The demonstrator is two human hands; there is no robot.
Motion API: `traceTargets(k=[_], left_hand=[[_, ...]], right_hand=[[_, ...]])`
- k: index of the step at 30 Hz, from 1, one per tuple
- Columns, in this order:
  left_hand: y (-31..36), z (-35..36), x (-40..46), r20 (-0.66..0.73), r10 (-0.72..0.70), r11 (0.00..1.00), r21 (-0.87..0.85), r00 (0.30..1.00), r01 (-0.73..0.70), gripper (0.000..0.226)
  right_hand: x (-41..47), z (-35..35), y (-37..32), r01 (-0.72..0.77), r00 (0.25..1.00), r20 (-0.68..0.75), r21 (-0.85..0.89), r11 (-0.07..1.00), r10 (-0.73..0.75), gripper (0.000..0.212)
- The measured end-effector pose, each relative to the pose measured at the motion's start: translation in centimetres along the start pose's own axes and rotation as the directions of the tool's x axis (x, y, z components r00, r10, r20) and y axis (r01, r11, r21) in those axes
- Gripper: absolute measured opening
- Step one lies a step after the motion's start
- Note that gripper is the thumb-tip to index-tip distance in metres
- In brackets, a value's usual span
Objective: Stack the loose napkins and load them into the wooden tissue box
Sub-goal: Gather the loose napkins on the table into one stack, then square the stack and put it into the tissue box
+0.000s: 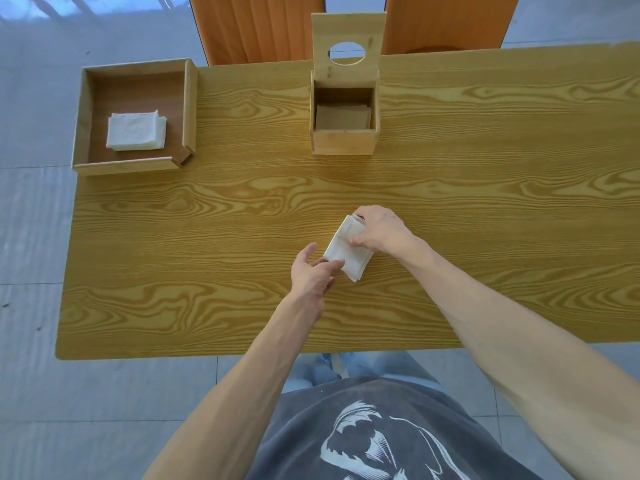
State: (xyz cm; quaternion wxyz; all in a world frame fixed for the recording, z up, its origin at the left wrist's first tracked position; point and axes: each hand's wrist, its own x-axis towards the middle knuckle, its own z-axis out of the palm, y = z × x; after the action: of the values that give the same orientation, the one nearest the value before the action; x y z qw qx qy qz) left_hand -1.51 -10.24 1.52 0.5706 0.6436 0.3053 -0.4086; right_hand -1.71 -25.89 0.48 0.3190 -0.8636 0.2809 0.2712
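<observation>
A small stack of white napkins (346, 252) is held just above the table near its middle. My right hand (379, 233) grips the stack from above on its right side. My left hand (313, 270) touches the stack's lower left corner with its fingertips. The wooden tissue box (344, 142) stands at the far middle of the table, its lid (348, 32) with a round hole hinged upright. Inside the box lies a shadowed stack of napkins (343, 116). A second white napkin stack (136, 130) rests in the wooden tray (130, 166) at the far left.
The wooden table (485, 202) stretches bare to the right of the hands. Two orange chairs (256, 26) stand behind its far edge. The tray overhangs the table's far left corner.
</observation>
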Motion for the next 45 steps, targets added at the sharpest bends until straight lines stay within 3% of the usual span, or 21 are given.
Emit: traceTargets(k=[4, 10, 14, 17, 24, 27, 32, 41, 45], left_hand=[[0.5, -0.4, 0.0, 0.074, 0.107, 0.975, 0.189, 0.991, -0.119, 0.049], [2.4, -1.1, 0.1, 0.218, 0.346, 0.854, 0.329, 0.912, -0.403, 0.038], [3.9, -1.3, 0.9, 0.254, 0.49, 0.746, 0.372, 0.834, -0.552, 0.035], [4.4, -1.2, 1.4, 0.282, 0.549, 0.683, 0.391, 0.786, -0.617, 0.037], [3.6, -1.3, 3.2, 0.323, 0.579, 0.534, 0.544, 0.749, -0.647, 0.054], [4.0, -1.2, 3.4, 0.336, 0.579, 0.494, 0.579, 0.743, -0.648, 0.041], [4.6, -1.3, 4.0, 0.35, 0.599, 0.457, 0.59, 0.721, -0.666, 0.038], [4.7, -1.3, 5.0, 0.332, 0.52, 0.485, 0.644, 0.787, -0.592, 0.027], [5.4, -1.4, 5.2, 0.331, 0.526, 0.507, 0.618, 0.784, -0.601, 0.018]], right_hand=[[-0.4, 0.1, 0.4, 0.022, 1.0, -0.008, 0.065, 0.998, -0.021, 0.04], [-1.2, -1.7, 1.5, 0.16, 0.987, -0.041, 0.37, 0.915, -0.157, 0.055], [-1.8, -2.2, 1.8, 0.306, 0.949, -0.177, 0.306, 0.901, -0.262, 0.029], [-1.8, -1.7, 2.0, 0.383, 0.899, -0.301, 0.191, 0.904, -0.318, 0.021], [-1.6, -0.3, 2.7, 0.355, 0.89, -0.31, 0.017, 0.935, -0.333, 0.034], [-1.4, -0.2, 2.7, 0.346, 0.881, -0.358, 0.04, 0.938, -0.31, 0.021], [-1.4, -0.1, 2.7, 0.355, 0.874, -0.373, 0.054, 0.933, -0.311, 0.026], [-1.1, 0.2, 2.8, 0.298, 0.9, -0.361, 0.095, 0.95, -0.246, 0.026], [-0.8, -0.3, 2.6, 0.237, 0.917, -0.365, 0.171, 0.956, -0.162, 0.021]])
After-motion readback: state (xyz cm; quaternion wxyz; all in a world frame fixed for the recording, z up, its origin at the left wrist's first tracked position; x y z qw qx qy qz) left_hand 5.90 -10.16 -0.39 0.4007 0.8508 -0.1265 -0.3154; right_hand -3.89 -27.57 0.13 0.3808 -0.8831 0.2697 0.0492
